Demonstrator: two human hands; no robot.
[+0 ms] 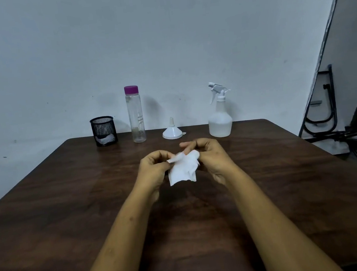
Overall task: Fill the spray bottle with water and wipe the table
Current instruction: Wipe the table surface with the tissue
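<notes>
Two bare forearms reach forward from the bottom edge over a dark brown wood-grain table [49, 217], meeting above its middle. Between them hangs a white tissue [182, 170], crumpled and held clear of the surface: the left hand [154, 167] pinches its upper left corner with curled fingers, and the right hand [208, 154] grips its upper right part, some fingers extended. Along the far edge of the table stand four things in a row, well apart from each other: a black mesh cup [103, 131] with something white inside, a tall clear bottle [135, 114] with a purple cap, a white funnel [172, 129] resting mouth down, and a translucent spray bottle [219, 112] with its white trigger head on. Behind them rises a plain pale wall [162, 37]. At the right, a black metal frame [331, 118] leans beside the table.
</notes>
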